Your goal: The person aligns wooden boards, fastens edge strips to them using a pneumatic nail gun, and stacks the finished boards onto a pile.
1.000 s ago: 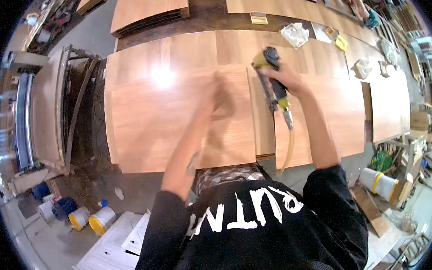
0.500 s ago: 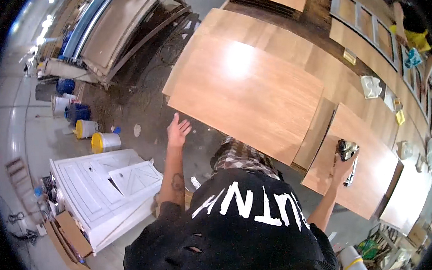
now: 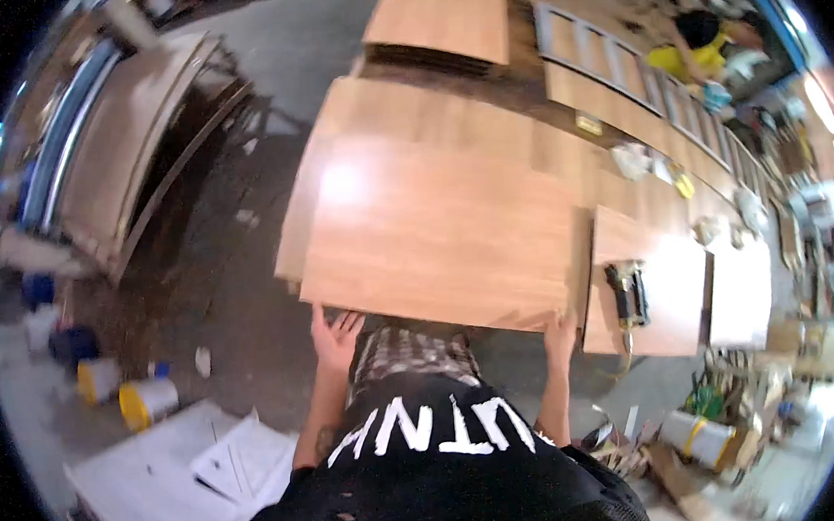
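Large white capital letters (image 3: 416, 432) cross the black shirt (image 3: 432, 498).

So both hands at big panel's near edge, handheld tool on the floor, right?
Wrong spot for the handheld tool: head view shows it on the smaller panel at right. Left hand and right hand are at the big panel's near edge, yes.

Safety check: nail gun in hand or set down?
Set down: the nail gun lies on a panel, clear of the left hand and right hand.

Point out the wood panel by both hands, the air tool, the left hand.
Wood panel (image 3: 435, 235): head view, middle of its top face.
Air tool (image 3: 620, 291): head view, its dark body.
Left hand (image 3: 334, 338): head view, middle of the hand.
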